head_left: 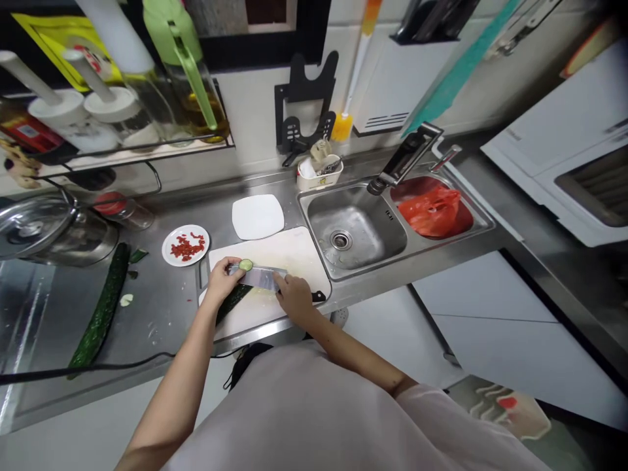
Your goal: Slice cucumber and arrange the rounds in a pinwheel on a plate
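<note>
A white cutting board [289, 255] lies on the steel counter in front of the sink. On it lies a dark green cucumber [234, 299], with its pale cut end [246, 265] pointing away from me. My left hand [222, 280] is closed over the cucumber and holds it down. My right hand [293, 296] grips the handle of a broad cleaver [260, 277], whose blade rests across the cucumber near the cut end.
A second whole cucumber [102, 307] lies at the left on the counter [161, 314]. A small plate of chopped red chilli [186, 246] and an empty white plate [258, 216] sit behind the board. The double sink [358, 229] holds a red bag [432, 210]. A pot lid [34, 226] and a black cable [88, 369] are at left.
</note>
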`<state>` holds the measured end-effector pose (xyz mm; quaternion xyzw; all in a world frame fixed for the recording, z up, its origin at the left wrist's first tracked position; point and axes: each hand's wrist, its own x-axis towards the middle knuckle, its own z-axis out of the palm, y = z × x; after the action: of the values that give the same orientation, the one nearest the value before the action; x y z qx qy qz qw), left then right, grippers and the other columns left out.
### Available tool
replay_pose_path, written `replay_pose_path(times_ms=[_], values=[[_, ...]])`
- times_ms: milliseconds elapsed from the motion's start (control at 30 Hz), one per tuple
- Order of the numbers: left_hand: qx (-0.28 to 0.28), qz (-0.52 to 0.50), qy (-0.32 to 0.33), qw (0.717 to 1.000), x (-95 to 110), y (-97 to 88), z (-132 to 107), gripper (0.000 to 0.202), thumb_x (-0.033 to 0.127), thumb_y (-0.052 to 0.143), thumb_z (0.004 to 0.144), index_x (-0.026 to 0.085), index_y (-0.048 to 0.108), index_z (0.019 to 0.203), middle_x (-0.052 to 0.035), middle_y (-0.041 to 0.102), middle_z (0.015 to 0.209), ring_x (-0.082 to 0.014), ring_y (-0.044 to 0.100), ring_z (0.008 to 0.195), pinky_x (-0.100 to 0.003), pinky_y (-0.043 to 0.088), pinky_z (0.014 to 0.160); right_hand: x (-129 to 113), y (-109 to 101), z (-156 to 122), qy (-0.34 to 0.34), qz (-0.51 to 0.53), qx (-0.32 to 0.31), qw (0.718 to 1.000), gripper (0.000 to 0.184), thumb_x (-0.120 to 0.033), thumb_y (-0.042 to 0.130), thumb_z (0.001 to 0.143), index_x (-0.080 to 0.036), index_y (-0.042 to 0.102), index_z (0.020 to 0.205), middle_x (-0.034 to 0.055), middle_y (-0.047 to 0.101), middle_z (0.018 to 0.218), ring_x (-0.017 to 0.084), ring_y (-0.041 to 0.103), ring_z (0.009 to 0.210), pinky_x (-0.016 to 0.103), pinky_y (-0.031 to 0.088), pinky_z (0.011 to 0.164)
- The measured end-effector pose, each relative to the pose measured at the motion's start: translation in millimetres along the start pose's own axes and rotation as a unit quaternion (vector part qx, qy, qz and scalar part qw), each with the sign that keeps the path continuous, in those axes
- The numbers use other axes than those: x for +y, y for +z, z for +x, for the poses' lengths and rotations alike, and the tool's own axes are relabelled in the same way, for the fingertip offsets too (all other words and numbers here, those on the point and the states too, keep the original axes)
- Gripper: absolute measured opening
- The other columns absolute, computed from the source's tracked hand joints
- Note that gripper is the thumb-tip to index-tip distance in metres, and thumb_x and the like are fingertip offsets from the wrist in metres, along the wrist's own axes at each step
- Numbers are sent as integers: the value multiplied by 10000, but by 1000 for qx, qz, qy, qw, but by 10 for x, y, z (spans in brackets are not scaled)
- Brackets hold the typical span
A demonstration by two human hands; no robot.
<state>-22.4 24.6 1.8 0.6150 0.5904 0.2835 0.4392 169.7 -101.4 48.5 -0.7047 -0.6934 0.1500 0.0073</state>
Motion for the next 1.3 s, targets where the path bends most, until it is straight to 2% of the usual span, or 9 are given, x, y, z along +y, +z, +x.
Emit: replay_pose_path(times_ms=[233,333,500,600,800,1033,1300], values=[[18,50,27,998,161,-19,-26,259,355,679,657,180,639,843,-13,632,792,-139,561,705,-255,465,683,-21,46,6,-2,2,-2,1000,513,-275,527,915,-213,423,1413,108,641,1063,230,575,976,336,415,833],[55,48,23,997,218,-11,-21,224,352,654,677,179,638,819,-2,631,754,-131,562,694,-243,458,690,16,50,7,-2,4,-9,1000,511,-276,516,919,-213,421,1417,113,639,1080,228,578,977,337,414,841],[137,13,-19,990,169,-124,41,269,336,629,687,158,647,888,-8,647,764,-108,558,641,-227,471,673,173,31,3,9,2,-31,999,539,-285,537,904,-224,409,1424,112,643,1085,239,582,1005,344,399,864],[164,48,-57,984,102,-242,63,242,291,608,699,155,667,892,-26,676,788,-123,594,679,-232,475,688,302,0,8,26,-2,-47,999,517,-306,511,918,-216,414,1418,114,644,1086,233,597,983,332,398,850],[176,148,-106,967,49,-293,133,219,212,579,726,178,693,910,-33,712,804,-152,624,721,-256,459,718,461,-31,18,64,-5,-52,997,486,-297,489,916,-228,448,1395,98,661,1085,225,616,982,307,399,836],[194,214,-110,951,-54,-235,337,246,177,543,759,202,693,954,-65,725,895,-204,633,848,-310,440,814,467,-30,-7,99,10,-28,995,462,-305,480,907,-256,488,1366,60,681,1077,210,634,958,285,406,806],[183,256,-86,945,-185,-220,358,264,167,529,772,205,676,988,-54,712,927,-203,618,881,-297,423,846,516,-18,15,111,30,-20,993,434,-319,492,899,-269,528,1328,48,693,1062,211,647,934,281,412,791]])
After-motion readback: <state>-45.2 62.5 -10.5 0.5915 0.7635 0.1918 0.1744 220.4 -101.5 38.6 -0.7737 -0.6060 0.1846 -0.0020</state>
